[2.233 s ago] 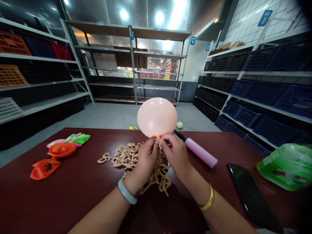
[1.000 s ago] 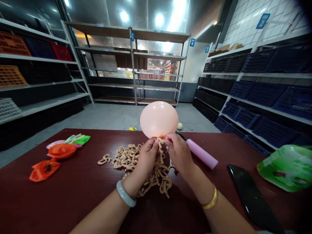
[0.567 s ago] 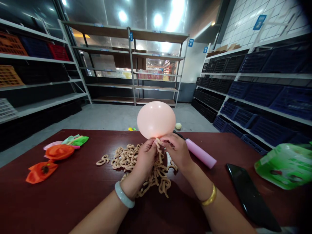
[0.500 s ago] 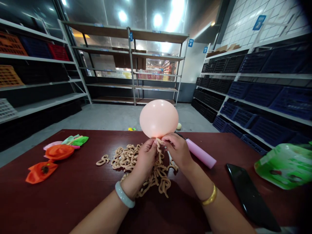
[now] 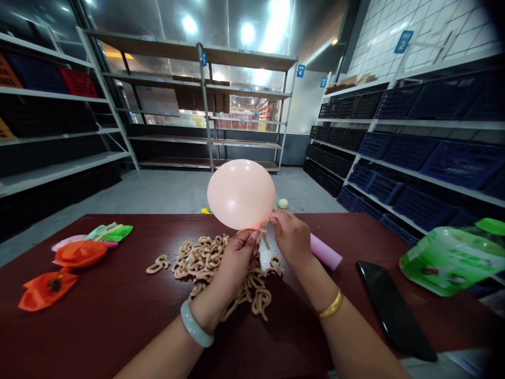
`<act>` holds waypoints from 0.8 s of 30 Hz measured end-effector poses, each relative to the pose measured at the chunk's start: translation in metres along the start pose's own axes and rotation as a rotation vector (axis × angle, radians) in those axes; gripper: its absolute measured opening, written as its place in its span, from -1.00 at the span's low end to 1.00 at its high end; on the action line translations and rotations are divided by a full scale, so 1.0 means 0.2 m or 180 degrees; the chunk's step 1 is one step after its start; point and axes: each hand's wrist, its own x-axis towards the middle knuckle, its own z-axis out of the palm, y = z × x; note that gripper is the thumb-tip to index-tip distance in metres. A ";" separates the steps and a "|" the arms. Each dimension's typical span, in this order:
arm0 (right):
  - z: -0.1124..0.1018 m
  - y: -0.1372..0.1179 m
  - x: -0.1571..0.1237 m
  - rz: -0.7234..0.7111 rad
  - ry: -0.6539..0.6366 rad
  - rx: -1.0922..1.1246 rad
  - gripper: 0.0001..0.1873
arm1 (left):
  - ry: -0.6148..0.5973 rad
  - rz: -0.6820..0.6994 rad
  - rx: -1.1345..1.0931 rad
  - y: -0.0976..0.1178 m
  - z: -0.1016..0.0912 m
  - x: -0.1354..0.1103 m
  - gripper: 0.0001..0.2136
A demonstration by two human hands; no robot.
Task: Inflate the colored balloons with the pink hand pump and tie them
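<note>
A pale pink inflated balloon [image 5: 241, 193] stands over the table's far edge, its lower side close to my hands. My left hand [image 5: 239, 258] pinches at the balloon's base with thumb and forefinger. A beige elastic loop [image 5: 265, 239] hangs at the neck, between the two hands. At the right of the base, my right hand [image 5: 292, 237] is closed in a pinch on what looks like the balloon's neck; its fingertips partly hide it. Below lies a pile of beige elastic loops [image 5: 203, 257], partly covered by my left hand and forearm.
Deflated orange balloons [image 5: 81, 253] and a green one [image 5: 119, 232] lie left on the dark red table [image 5: 130, 326]. To the right are a pink cylinder [image 5: 325, 252], a black phone [image 5: 394, 308] and a green pouch [image 5: 450, 260]. Shelves with crates [image 5: 402, 152] stand beyond.
The balloon has shifted left and tilted. My right hand has drawn slightly away from my left, and the beige loop now hangs at the neck between them. The view has turned slightly.
</note>
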 end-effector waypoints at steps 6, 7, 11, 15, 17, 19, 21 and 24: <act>0.01 0.02 0.02 0.0290 0.0015 0.0104 -0.83 | -0.0127 -0.0122 -0.0077 0.00 0.00 0.00 -0.69; 0.02 0.01 0.02 0.0398 -0.0078 0.0224 -0.84 | -0.0049 -0.0091 -0.0038 0.00 -0.01 0.01 -0.68; 0.08 -0.05 0.00 0.1052 -0.0707 0.1373 -0.80 | 0.0407 0.0203 0.0280 0.00 -0.05 0.05 -0.67; 0.16 -0.13 -0.03 0.2083 -0.1160 0.2994 -0.65 | 0.0498 0.0948 0.1539 -0.03 -0.11 0.10 -0.74; 0.18 -0.16 -0.04 0.2657 -0.1093 0.3746 -0.63 | 0.0450 0.1183 0.2225 -0.04 -0.14 0.11 -0.77; 0.19 -0.18 -0.05 0.3060 -0.0913 0.4294 -0.59 | 0.0364 0.1245 0.2601 -0.06 -0.15 0.12 -0.77; 0.19 -0.19 -0.05 0.3186 -0.0742 0.4603 -0.58 | 0.0267 0.1270 0.2781 -0.06 -0.16 0.12 -0.74; 0.21 -0.19 -0.04 0.3191 -0.0617 0.4735 -0.58 | 0.0201 0.1240 0.2938 -0.03 -0.16 0.12 -0.70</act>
